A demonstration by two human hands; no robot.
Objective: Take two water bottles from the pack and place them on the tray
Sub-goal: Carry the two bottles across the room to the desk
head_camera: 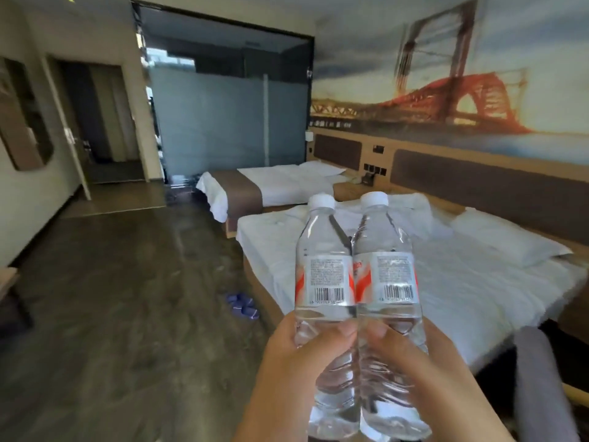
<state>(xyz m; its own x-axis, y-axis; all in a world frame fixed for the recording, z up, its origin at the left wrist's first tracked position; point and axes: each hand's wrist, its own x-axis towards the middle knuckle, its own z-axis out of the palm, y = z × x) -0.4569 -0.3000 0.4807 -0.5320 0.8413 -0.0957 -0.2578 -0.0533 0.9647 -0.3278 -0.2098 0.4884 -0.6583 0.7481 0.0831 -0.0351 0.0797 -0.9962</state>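
Two clear water bottles with white caps and red-and-white labels stand upright side by side in front of me, touching each other. My left hand (287, 368) grips the lower part of the left bottle (325, 275). My right hand (424, 371) grips the lower part of the right bottle (387, 275). Both bottles are held in the air above the floor, near the foot of the nearer bed. No pack and no tray are in view.
A white bed (462, 282) lies just beyond the bottles, a second bed (271, 183) farther back. Blue slippers (243, 306) lie on the dark floor by the bed's corner. A grey chair (538, 387) is at the lower right. An open doorway (95, 122) stands at the left.
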